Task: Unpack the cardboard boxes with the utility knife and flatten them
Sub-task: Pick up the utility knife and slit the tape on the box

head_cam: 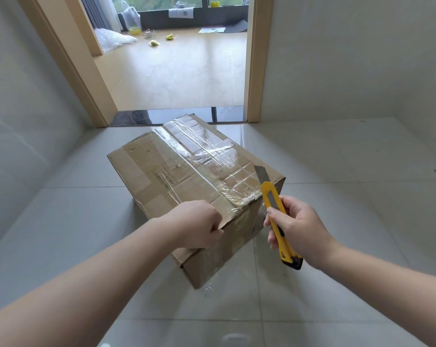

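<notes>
A brown cardboard box (176, 171), sealed with clear tape across its top, sits on the grey tiled floor in the middle of the view. My left hand (199, 225) grips the box's near top edge, fingers curled over it. My right hand (302, 231) holds a yellow utility knife (277, 216) just off the box's right corner. The knife's blade is extended and points up and away, close to the taped corner. I cannot tell whether the blade touches the tape.
Grey walls close in on the left and right. An open doorway (176, 71) with a wooden frame lies behind the box. In the room beyond it are a plastic bag (130, 17), yellow scraps (161, 40) and papers (211, 30) on a wooden floor.
</notes>
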Demonstrator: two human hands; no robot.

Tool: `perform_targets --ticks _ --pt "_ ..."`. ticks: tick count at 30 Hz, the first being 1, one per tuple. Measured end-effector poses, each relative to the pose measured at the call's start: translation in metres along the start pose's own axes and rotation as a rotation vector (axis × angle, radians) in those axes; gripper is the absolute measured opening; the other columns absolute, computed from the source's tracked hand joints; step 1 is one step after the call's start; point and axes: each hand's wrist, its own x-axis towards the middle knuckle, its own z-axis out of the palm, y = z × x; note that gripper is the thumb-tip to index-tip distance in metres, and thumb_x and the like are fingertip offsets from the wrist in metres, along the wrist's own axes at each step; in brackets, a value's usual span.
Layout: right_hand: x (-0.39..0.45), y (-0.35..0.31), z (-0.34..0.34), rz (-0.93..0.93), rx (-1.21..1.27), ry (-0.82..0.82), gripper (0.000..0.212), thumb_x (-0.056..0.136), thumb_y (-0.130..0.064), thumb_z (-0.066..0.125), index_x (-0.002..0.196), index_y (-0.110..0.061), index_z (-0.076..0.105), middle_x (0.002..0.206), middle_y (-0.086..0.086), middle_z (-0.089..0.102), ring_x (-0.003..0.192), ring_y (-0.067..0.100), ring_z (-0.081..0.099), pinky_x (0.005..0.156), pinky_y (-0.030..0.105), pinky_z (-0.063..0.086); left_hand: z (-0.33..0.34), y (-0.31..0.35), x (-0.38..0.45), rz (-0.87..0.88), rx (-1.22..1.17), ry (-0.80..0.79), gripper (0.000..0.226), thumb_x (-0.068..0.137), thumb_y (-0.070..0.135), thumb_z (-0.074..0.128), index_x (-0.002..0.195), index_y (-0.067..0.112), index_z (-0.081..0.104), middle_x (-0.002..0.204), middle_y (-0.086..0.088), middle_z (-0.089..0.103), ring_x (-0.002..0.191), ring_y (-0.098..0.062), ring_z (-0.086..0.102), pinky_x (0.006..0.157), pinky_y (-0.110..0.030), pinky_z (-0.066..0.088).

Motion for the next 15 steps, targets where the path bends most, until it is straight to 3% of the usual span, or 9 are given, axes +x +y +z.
perform_targets --ticks 4,6,9,12,15 --pt "0.025 -0.009 0.000 -0.043 -0.193 0.017 0.016 0.097 -0.014 0.050 0.088 -0.006 0.060 0.070 0.011 0.063 0.053 0.019 0.062 0.052 0.034 0.054 0.008 -0.012 0.000 -0.099 -0.095 0.095 0.044 0.089 0.058 0.046 0.062 0.022 0.045 0.064 0.006 0.052 0.067 -0.016 0.051 0.061 -0.028 0.043" --pt "0.044 -0.013 -0.002 -0.053 -0.363 0.045 0.021 0.098 -0.022 0.049 0.081 -0.012 0.058 0.070 0.011 0.065 0.056 0.020 0.062 0.053 0.034 0.053 0.009 -0.030 0.003 -0.231 -0.181 0.176 0.035 0.091 0.051 0.046 0.069 0.025 0.048 0.074 0.008 0.052 0.077 -0.017 0.054 0.064 -0.028 0.042" --pt "0.071 -0.016 -0.008 -0.124 -0.699 0.115 0.027 0.098 -0.025 0.046 0.071 -0.023 0.046 0.081 0.005 0.056 0.076 0.028 0.054 0.063 0.033 0.038 0.011 -0.070 0.008 -0.445 -0.252 0.320 0.019 0.090 0.042 0.051 0.089 0.023 0.055 0.098 0.002 0.053 0.101 -0.021 0.052 0.083 -0.034 0.045" --pt "0.096 -0.017 -0.010 -0.099 -0.883 0.139 0.021 0.098 -0.026 0.044 0.078 -0.021 0.046 0.091 0.004 0.049 0.082 0.029 0.051 0.068 0.031 0.034 0.012 -0.115 0.015 -0.641 -0.266 0.344 0.042 0.089 0.046 0.054 0.119 0.018 0.053 0.125 -0.006 0.049 0.119 -0.026 0.043 0.102 -0.037 0.036" --pt "0.119 -0.016 -0.011 -0.006 -0.962 0.119 0.028 0.098 -0.030 0.045 0.072 -0.022 0.042 0.097 0.010 0.051 0.086 0.033 0.054 0.070 0.032 0.036 0.011 -0.154 0.026 -0.798 -0.250 0.299 0.073 0.087 0.060 0.049 0.141 0.014 0.036 0.144 -0.010 0.037 0.134 -0.028 0.032 0.111 -0.041 0.027"
